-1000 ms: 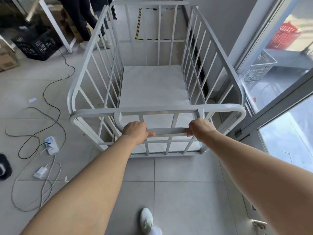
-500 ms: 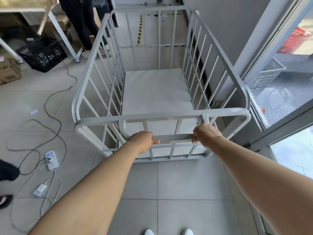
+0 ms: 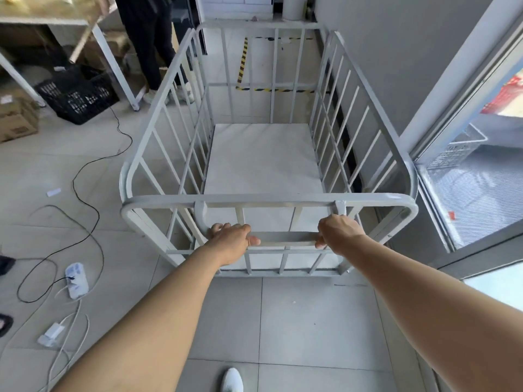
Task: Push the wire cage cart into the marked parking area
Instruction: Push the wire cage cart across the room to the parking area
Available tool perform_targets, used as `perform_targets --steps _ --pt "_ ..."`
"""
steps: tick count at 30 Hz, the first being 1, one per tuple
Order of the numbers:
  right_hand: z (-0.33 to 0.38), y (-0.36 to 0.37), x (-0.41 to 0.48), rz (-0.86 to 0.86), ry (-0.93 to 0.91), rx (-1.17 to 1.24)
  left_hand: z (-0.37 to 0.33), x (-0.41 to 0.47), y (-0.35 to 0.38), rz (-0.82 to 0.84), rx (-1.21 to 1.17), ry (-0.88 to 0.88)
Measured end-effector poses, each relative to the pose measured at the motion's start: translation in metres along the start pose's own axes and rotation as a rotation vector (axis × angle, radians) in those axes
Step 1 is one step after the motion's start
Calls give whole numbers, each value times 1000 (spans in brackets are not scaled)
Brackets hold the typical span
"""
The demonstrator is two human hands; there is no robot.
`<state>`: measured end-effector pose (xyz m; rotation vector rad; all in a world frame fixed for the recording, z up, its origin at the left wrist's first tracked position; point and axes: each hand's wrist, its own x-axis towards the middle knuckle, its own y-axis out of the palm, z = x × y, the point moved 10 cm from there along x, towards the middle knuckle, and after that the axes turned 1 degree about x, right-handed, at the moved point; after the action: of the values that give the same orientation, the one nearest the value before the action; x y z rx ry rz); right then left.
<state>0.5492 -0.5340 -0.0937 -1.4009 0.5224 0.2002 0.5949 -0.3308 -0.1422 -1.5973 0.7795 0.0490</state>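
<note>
A light grey wire cage cart (image 3: pixel 268 198) with barred sides and a flat empty floor stands straight ahead of me on the tiled floor. Its handle bar (image 3: pixel 285 238) runs across the near end. My left hand (image 3: pixel 230 240) grips the bar's left part and my right hand (image 3: pixel 338 233) grips its right part. Beyond the cart's far end, yellow-and-black striped tape (image 3: pixel 276 89) marks a rectangle on the floor; the cart's far bars overlap it in view.
A grey wall (image 3: pixel 376 60) and a glass door frame (image 3: pixel 452 154) run close along the cart's right side. To the left are a person's legs (image 3: pixel 152 49), a table leg (image 3: pixel 116 66), a black crate (image 3: pixel 75 96), cardboard boxes (image 3: pixel 17 120), a power strip (image 3: pixel 75 280) and loose cables (image 3: pixel 85 199).
The cart has rolled forward toward the striped tape with both hands on the handle. The tape corner now shows through the far bars. My foot has stepped forward.
</note>
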Motion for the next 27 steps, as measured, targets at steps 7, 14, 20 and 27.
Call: perform_targets --steps 7,14,20,27 --pt "43 -13 22 2 19 37 45 10 -28 28 -21 26" --pt "85 -24 52 -7 58 105 97 27 -48 60 71 -16" --pt "104 -28 71 -12 49 117 124 41 -58 93 109 -58" --pt "111 -42 98 18 9 105 132 60 -71 86 77 -94"
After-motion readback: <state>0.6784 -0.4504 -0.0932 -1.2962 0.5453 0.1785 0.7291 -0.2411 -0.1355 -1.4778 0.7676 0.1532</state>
